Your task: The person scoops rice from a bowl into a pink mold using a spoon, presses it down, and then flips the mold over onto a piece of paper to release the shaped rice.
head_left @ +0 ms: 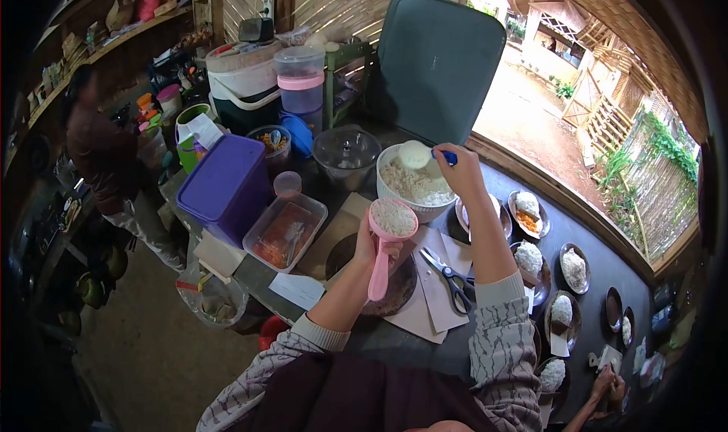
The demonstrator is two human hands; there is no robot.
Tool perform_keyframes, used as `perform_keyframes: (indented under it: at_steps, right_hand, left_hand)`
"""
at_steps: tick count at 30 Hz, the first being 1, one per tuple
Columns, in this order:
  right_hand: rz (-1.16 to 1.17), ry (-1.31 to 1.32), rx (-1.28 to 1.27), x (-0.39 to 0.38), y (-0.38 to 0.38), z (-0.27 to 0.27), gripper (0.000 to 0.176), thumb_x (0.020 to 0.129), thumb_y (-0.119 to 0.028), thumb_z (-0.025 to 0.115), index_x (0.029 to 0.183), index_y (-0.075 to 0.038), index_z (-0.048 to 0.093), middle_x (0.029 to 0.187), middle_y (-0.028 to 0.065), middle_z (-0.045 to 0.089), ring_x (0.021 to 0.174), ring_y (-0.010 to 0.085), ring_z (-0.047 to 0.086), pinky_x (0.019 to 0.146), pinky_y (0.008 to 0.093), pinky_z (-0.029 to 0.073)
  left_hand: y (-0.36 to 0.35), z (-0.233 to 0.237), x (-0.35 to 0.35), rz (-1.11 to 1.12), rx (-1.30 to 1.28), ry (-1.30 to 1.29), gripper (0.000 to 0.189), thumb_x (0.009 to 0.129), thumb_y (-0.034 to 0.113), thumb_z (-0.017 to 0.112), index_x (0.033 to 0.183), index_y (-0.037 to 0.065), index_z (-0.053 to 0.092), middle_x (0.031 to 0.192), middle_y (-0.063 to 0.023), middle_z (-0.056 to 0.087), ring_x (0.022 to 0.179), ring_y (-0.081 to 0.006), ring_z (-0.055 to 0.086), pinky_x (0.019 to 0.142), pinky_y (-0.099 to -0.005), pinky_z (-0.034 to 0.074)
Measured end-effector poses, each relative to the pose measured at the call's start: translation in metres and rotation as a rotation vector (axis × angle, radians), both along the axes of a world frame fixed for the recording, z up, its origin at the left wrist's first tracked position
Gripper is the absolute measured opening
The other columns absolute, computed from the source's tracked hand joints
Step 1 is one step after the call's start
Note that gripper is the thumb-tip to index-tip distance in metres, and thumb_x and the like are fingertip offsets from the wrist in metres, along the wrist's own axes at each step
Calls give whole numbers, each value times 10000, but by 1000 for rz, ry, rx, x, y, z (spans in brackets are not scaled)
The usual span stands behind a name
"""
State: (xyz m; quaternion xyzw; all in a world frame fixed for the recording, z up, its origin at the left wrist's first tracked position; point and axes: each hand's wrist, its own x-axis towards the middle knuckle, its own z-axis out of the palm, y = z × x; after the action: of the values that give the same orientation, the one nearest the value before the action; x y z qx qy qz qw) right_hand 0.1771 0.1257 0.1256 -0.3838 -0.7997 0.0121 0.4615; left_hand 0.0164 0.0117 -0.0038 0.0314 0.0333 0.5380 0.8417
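Observation:
My left hand (366,244) is closed round a pink scoop (379,276) whose round cup is filled with white rice (394,217). Its handle points down toward me. My right hand (462,172) grips the blue handle of a rice spoon (415,155), with the pale spoon head over a white tub (429,212). Cooked rice (413,183) lies inside that tub. Below the scoop, a round dark wooden board (394,295) is partly hidden by my left arm. Black-handled scissors (450,279) rest on brown paper sheets (432,311) beside it.
Dark bowls holding rice mounds (528,257) line the right side. A purple box (221,182), a clear container of orange-red food (286,233) and a clear lidded bowl (346,153) stand left. Another person's hands (608,384) are at lower right; a person (102,144) stands far left.

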Motion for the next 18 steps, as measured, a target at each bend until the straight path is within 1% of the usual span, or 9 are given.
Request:
perform_keyframes:
  at_steps: [1,4,5,7,8,12,14,18]
  right_hand:
    - [0,0,-9,2,0,-1,178,816,-206,602,867,-49,668,823,162,651,758,328,626,683,379,496]
    - [-20,-230,1,5,1,-10,158,820,-222,599,921,-119,664,881,95,636,811,295,616,693,398,496]
    - [-19,-228,-2,4,0,-16,158,820,-222,599,921,-119,664,881,95,636,811,295,616,693,398,496]
    - [-25,-314,20,2,-5,-24,144,820,-222,595,905,-129,664,865,84,627,801,287,618,688,396,500]
    - [-18,-328,36,2,-7,-27,141,816,-221,595,907,-132,659,855,80,621,772,286,618,674,397,502]
    - [-26,-399,7,2,-17,-30,142,814,-204,587,920,-138,654,839,82,611,738,295,616,659,401,500]
    - [7,-440,3,3,-21,-30,144,810,-184,579,925,-138,652,828,87,603,716,302,614,650,408,498]
    - [3,-520,-66,3,-33,-29,140,824,-178,582,921,-113,660,872,78,634,742,295,619,663,381,506]
  left_hand:
    - [-1,1,-1,3,-12,-2,653,759,627,566,1110,76,537,826,-85,559,452,-67,366,347,-147,321]
    - [-1,-1,-2,8,-37,-1,653,765,618,563,1121,72,531,844,-92,566,460,-69,371,350,-146,326]
    - [-2,-1,-3,9,-41,1,653,765,618,563,1121,72,531,844,-92,566,460,-69,371,350,-146,326]
    - [-2,1,-4,-4,-5,-21,643,774,607,553,1129,72,527,872,-102,575,469,-67,381,352,-145,333]
    - [-1,2,-4,-2,-7,-23,643,774,607,553,1129,72,527,872,-102,575,469,-67,381,352,-145,333]
    - [-2,4,-2,-15,-10,-18,609,792,592,536,1130,86,532,878,-105,581,452,-63,370,346,-143,330]
    - [-2,5,-1,-17,-8,-2,598,797,589,530,1129,91,536,872,-103,582,445,-61,364,343,-141,326]
    - [-2,5,1,-13,-37,37,589,803,591,519,1118,94,545,852,-98,582,434,-60,358,337,-139,320]
